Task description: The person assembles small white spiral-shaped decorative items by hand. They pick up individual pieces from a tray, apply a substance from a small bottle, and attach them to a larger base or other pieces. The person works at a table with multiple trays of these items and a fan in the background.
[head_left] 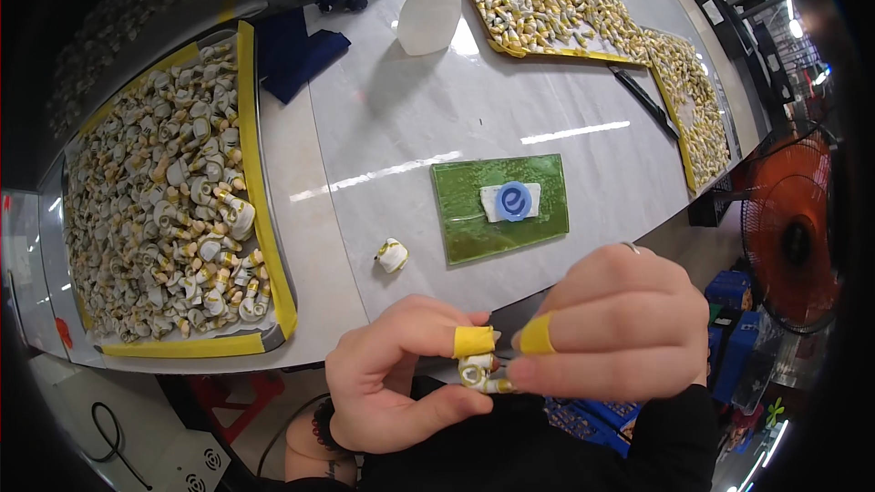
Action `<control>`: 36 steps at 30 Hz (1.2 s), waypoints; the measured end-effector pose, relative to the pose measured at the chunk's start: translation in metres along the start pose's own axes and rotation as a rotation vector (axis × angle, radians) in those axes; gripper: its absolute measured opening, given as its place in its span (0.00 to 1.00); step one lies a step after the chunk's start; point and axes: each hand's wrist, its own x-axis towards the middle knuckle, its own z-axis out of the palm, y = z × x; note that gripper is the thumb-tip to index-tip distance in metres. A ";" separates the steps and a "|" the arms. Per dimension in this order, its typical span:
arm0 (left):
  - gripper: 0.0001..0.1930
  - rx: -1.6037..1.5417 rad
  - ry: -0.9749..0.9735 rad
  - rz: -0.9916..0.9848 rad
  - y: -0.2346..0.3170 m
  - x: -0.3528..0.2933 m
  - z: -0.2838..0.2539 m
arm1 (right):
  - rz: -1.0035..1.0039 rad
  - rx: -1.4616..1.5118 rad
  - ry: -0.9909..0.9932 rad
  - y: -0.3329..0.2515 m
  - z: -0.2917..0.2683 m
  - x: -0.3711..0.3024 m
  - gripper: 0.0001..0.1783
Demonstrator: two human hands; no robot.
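- tray (248, 118) at far left, yellow-taped rim, full of small white-and-gold parts
- left hand (387, 383) pinches one small white-and-gold part (476, 372) between thumb and taped index finger, low centre, over table edge
- loose part (392, 255) on table (437, 109), beside green tile (501, 205)
- right hand (615, 328) grips same part from the other side, taped fingertip touching it
- orange fan (788, 237) far right

Yellow tape on a fingertip of each hand — left hand (392, 383), right hand (620, 328) — ring, black sleeves
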 end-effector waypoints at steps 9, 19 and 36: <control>0.13 0.266 -0.027 0.129 0.006 0.005 -0.002 | -0.095 -0.071 -0.023 -0.007 0.004 -0.007 0.08; 0.18 0.316 -0.105 0.083 0.008 0.004 0.007 | -0.023 -0.247 0.050 -0.016 -0.020 -0.017 0.04; 0.17 0.108 0.046 -0.061 0.015 0.002 -0.010 | 0.883 -0.853 -0.109 0.165 -0.200 -0.139 0.05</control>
